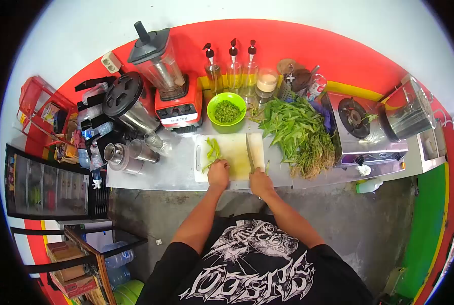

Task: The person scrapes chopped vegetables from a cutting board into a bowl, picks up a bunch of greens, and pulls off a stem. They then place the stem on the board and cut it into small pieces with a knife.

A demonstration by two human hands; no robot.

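A white cutting board [234,143] lies on the steel counter in front of me. Long, light-green pieces [213,148], perhaps chillies or stems, are spread on its left part. My left hand [218,173] is closed at the near end of these pieces, knuckles up; what its fingers hold is hidden. In my right hand [261,183] is the handle of a knife [249,151], its blade pointing away from me over the board's right side. Beyond the board stands a lime-green bowl [226,127] with finely chopped greens [227,112] in it.
Leafy greens with roots [303,134] are heaped right of the board, beside a gas stove [356,127] with a metal pot [407,114]. A red blender [179,108], pump bottles [233,71] and a jar [266,84] line the back. Metal shakers [143,151] stand at left.
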